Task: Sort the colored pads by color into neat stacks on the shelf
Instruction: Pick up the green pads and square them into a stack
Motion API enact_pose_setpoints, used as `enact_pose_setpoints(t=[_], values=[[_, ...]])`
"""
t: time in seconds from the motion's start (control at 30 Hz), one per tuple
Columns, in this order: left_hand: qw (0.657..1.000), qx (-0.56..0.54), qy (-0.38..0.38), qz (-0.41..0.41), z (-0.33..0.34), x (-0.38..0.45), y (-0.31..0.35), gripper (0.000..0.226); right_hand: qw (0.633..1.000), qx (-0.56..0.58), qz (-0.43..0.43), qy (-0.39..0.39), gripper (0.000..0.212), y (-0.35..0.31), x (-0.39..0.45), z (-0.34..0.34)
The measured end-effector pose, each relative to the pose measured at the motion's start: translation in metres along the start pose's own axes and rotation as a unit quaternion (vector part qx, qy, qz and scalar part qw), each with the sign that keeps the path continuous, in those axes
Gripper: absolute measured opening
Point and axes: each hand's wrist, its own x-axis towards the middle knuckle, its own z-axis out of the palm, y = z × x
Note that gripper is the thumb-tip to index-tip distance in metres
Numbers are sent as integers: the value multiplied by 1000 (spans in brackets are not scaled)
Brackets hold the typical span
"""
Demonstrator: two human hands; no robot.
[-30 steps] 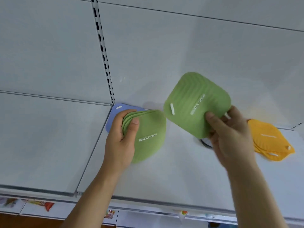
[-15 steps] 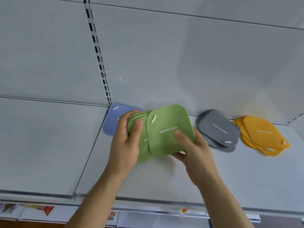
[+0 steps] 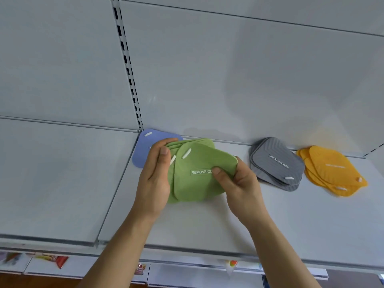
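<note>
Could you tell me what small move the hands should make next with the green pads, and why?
Probably slide the top green pad left with the right hand until it squares with the fanned green stack held by the left hand; its edges overhang.

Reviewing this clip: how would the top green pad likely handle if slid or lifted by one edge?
Probably light and thin: the top green pad sits pinched between the right hand thumb and fingers. Likely flexible rather than rigid, since its right edge seems to curve slightly. It probably slides little on the green stack in the left hand.
</note>
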Motion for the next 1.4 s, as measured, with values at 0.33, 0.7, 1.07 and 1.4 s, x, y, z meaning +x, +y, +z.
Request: enact_pose_setpoints(t=[0.33, 0.7, 1.07, 1.4], values=[[998, 52, -10, 19, 0, -7, 6, 34, 997, -68, -15, 13, 16, 0, 0, 20], [992, 94, -69, 58, -4, -12, 3, 34, 1000, 8, 6, -9, 36, 1, 1, 8], [995, 29, -84, 47, 17, -28, -12, 36, 996, -1, -10, 87, 27, -1, -36, 8], [997, 16, -70, 10, 24, -24, -17, 34, 994, -4, 2, 110, 33, -8, -34, 6]])
